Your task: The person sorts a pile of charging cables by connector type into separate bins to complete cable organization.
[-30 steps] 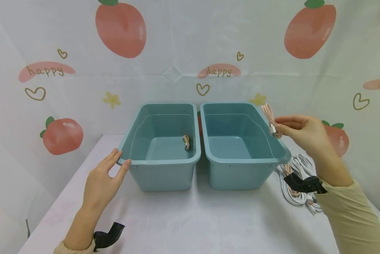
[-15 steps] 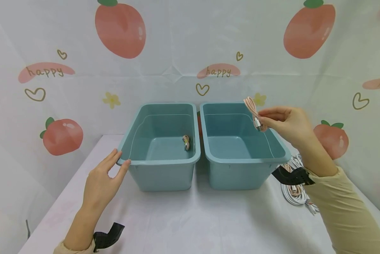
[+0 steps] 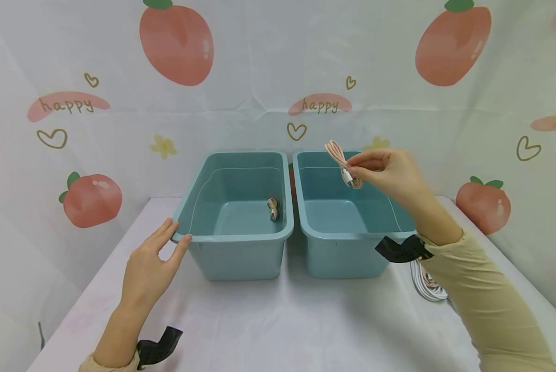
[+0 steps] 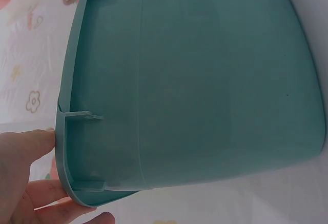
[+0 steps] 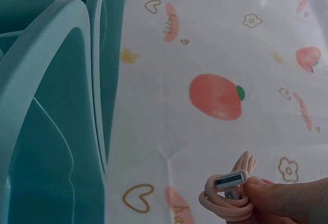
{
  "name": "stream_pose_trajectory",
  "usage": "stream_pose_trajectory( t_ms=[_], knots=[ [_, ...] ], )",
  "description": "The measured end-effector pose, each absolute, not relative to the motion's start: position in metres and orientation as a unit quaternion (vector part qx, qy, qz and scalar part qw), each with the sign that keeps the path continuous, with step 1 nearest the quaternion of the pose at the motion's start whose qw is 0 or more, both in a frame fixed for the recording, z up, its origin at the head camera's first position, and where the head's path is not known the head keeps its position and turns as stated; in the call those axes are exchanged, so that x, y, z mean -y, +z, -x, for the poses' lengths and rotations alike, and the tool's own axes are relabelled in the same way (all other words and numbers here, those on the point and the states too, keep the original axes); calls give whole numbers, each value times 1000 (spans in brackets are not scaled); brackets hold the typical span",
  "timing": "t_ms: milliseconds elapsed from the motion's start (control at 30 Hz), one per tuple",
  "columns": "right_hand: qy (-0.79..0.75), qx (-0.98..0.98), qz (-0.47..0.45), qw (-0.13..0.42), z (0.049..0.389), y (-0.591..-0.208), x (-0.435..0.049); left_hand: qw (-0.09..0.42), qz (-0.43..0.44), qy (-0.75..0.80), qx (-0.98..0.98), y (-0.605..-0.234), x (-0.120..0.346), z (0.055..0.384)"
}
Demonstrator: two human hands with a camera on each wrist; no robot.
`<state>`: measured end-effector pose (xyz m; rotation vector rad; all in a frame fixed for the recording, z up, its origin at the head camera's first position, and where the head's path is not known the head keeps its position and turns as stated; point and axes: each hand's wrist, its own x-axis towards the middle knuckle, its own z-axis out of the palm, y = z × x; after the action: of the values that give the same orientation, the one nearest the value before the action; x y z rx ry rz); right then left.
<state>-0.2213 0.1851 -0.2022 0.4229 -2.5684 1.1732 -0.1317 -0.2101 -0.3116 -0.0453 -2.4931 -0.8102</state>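
Note:
In the head view, my right hand (image 3: 389, 173) pinches a coiled pink USB cable (image 3: 337, 154) between thumb and fingertips, above the right blue-green bin (image 3: 361, 236). In the right wrist view the cable's metal plug (image 5: 230, 180) sticks out beside the thumb. My left hand (image 3: 147, 268) rests on the near left corner of the left bin (image 3: 240, 258), its fingers fairly straight along the rim. The left wrist view has the thumb and fingers (image 4: 48, 193) on either side of that corner. Inside the left bin lies a small bundled cable (image 3: 272, 208).
A pile of white and pink coiled cables (image 3: 428, 283) lies on the white-covered table (image 3: 305, 320) right of the bins, partly hidden by my right forearm. Both bins stand side by side with a narrow gap. A printed cloth (image 3: 250, 62) hangs behind them.
My right hand has carried the pink cable leftward and slightly up, from the right bin's right rim to over its inside. My left hand and both bins stay put.

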Motion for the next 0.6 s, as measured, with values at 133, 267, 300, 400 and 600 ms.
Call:
stream_pose_trajectory(
  t_ms=[133, 267, 300, 400, 600],
  knots=[
    [405, 888, -165, 139, 227, -202, -176, 258, 19, -300, 918, -312, 210, 131],
    [412, 885, -176, 129, 231, -202, -166, 258, 18, -300, 918, -312, 210, 131],
    [414, 884, -178, 127, 232, -201, -163, 258, 18, -300, 918, -312, 210, 131],
    [416, 882, -188, 113, 234, -200, -157, 260, 18, -300, 918, -312, 210, 131],
    [421, 882, -194, 87, 241, -197, -143, 260, 19, -301, 917, -312, 210, 131]
  ],
)
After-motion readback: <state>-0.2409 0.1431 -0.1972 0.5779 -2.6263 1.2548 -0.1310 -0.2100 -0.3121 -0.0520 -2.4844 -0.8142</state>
